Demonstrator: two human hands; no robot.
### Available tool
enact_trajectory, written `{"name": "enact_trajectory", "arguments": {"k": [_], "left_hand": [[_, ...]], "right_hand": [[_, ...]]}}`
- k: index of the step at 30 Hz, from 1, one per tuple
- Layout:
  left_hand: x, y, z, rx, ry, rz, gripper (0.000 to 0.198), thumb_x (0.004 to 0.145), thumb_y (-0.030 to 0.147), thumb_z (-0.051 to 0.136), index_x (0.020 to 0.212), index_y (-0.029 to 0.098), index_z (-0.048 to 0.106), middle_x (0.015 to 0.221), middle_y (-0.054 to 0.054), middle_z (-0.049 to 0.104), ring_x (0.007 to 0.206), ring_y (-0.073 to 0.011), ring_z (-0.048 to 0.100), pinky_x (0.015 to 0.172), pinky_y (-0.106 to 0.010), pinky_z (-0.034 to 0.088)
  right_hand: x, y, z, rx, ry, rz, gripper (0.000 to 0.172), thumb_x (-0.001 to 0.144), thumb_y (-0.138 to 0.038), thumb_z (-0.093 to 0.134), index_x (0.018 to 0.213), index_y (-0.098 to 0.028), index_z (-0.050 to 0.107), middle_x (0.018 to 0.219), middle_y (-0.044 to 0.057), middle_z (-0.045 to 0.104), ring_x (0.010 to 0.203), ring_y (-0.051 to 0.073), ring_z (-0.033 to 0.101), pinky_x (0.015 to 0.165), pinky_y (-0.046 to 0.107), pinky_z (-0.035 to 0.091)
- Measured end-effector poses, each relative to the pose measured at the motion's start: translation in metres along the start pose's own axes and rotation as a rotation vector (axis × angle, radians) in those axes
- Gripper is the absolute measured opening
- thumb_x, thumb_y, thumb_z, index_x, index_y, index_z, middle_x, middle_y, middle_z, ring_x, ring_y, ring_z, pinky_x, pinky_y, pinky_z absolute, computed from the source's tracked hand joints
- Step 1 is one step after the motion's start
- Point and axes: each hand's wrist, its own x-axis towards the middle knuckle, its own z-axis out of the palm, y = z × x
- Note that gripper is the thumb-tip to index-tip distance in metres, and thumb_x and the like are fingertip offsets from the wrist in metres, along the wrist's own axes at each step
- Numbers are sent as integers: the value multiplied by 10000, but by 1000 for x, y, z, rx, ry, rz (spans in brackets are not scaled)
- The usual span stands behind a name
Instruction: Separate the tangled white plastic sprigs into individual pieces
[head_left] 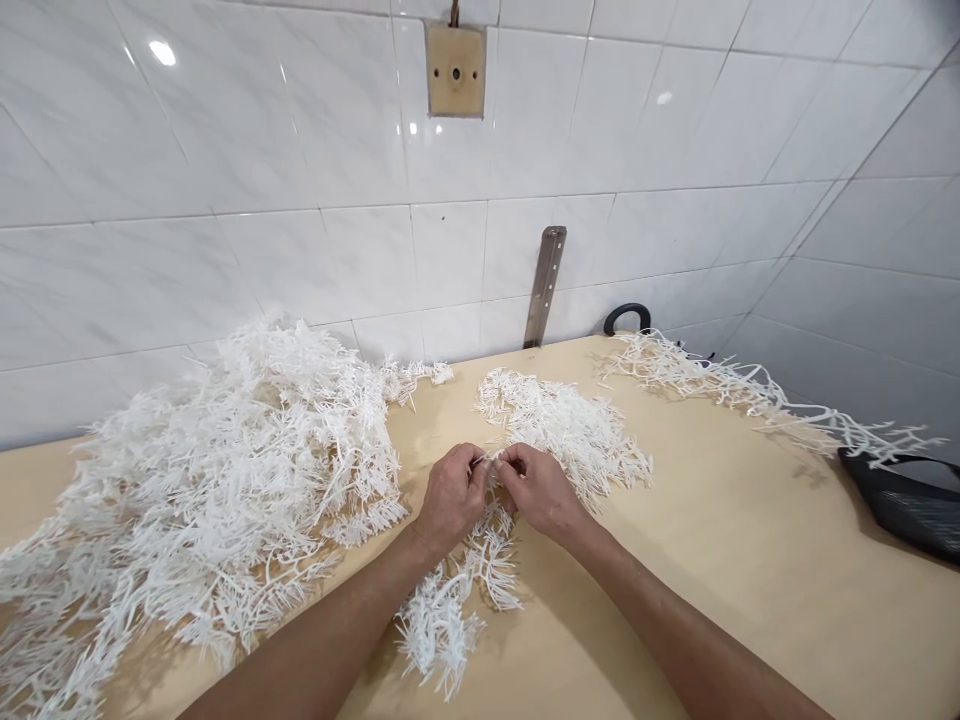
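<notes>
My left hand [452, 492] and my right hand [541, 490] meet over the middle of the table, both closed in a pinch with the fingertips almost touching. Between them they grip the upper end of a white plastic branch [441, 625] with bushy, needle-like tips. Its leafy part hangs down toward me and lies on the tabletop between my forearms. The exact spot they pinch is mostly hidden by the fingers. Just beyond my right hand lies a small heap of white sprigs [574, 425]. Left of my left hand spreads a large pile of similar white branches [247, 480].
Bare white stems [720, 385] lie along the table's right side, near a black mesh-like item [904, 500]. At the back edge are a black curved handle [627, 312] and an upright metal bracket [545, 285] against the tiled wall [337, 130].
</notes>
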Motion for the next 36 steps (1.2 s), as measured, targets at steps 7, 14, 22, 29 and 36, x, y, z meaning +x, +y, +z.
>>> {"name": "enact_trajectory", "arguments": {"k": [7,14,22,29,36], "left_hand": [[2,-2,-2,116,-115,25,172,896,237,425,731,208,466,670,7,505,627,-155,444,605,-277,311],[9,10,-13,291,-362,-118,207,849,149,418,655,219,400,630,-6,509,576,-157,430,559,-286,276],[7,-3,-6,-163,-182,-235,220,847,306,501,658,203,456,587,42,464,566,-127,442,549,-246,328],[10,-3,-7,-482,-151,-256,318,798,450,608,669,178,508,547,60,438,498,-83,385,497,-218,321],[9,-4,-3,-498,-154,-257,296,805,438,635,722,163,564,554,47,479,490,-84,406,492,-216,328]], "right_hand": [[2,12,2,-259,37,-142,98,874,-256,477,807,-208,531,701,13,587,630,171,528,560,273,366],[1,17,18,-409,98,-305,157,886,-147,405,746,-208,439,800,49,541,683,172,485,600,284,349],[12,14,1,-204,247,-109,178,905,-316,443,818,-201,548,683,19,608,562,164,550,526,268,404],[17,12,-42,-197,600,-187,234,853,-391,533,930,-178,591,792,67,677,617,180,607,625,311,467],[10,0,-40,-219,255,-122,278,879,-397,507,881,-188,689,740,44,682,518,157,605,574,292,486]]}}
